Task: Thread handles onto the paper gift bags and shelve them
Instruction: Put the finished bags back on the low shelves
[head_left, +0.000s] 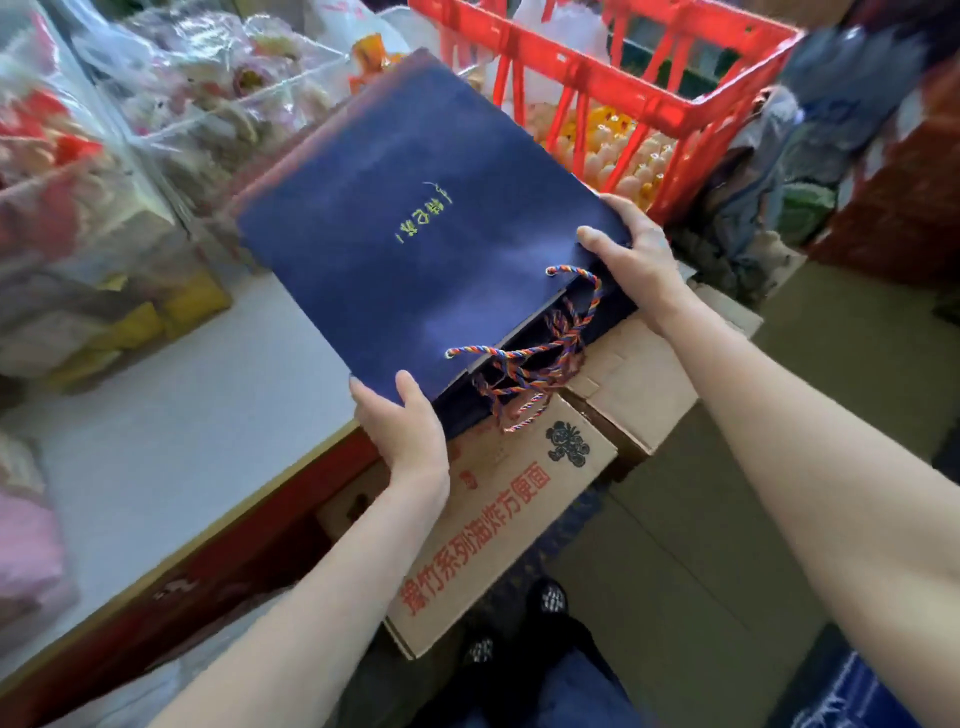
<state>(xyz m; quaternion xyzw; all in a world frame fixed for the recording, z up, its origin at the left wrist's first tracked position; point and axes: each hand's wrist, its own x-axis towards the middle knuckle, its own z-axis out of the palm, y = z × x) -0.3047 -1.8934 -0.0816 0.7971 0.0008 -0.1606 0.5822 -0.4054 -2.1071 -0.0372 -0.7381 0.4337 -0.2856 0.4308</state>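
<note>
1. Stack of navy gift bags (415, 228) held flat above the cardboard box (498, 519), long axis running away from the box toward the red crate (613, 83), open mouths and twisted multicoloured cord handles (540, 364) pointing back at the box.
2. Left hand (405, 421) gripping the near corner, thumb on top; right hand (634, 260) likewise at the other mouth corner; remaining fingers hidden beneath.
3. Gold lettering on the top bag too blurred to read; red Chinese print on the box, partly hidden.
</note>
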